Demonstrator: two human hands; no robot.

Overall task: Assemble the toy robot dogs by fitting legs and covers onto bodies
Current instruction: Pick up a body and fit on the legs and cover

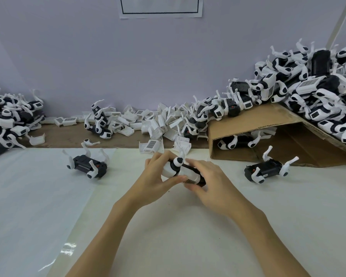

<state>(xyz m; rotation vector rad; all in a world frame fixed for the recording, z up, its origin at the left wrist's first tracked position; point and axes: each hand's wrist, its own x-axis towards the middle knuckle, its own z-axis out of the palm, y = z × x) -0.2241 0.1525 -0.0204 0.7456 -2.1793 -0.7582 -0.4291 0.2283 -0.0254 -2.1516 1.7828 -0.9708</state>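
Fingers [164, 156] of the left hand [158, 174] are curling over the far end of a dog [181, 169], with the thumb lying along its near side, while the right hand [206, 176] is wrapping over the other end, thumb tucking under the black body. Both hands are grasping this one toy just above the table [168, 226], at the centre of view; a white cover is sitting on its body and one white leg is sticking up at 12 o'clock. At 9 o'clock a black body [88, 165] is lying on its back with four legs pointing up, and a similar one [266, 169] is lying at 3 o'clock. Loose covers [148, 122] are heaping along the wall at 12 o'clock. Finished dogs are piling at 10 o'clock [8, 118] and on a tilted cardboard sheet [258, 118] at 2 o'clock, with another dog [236, 142] lying under it.
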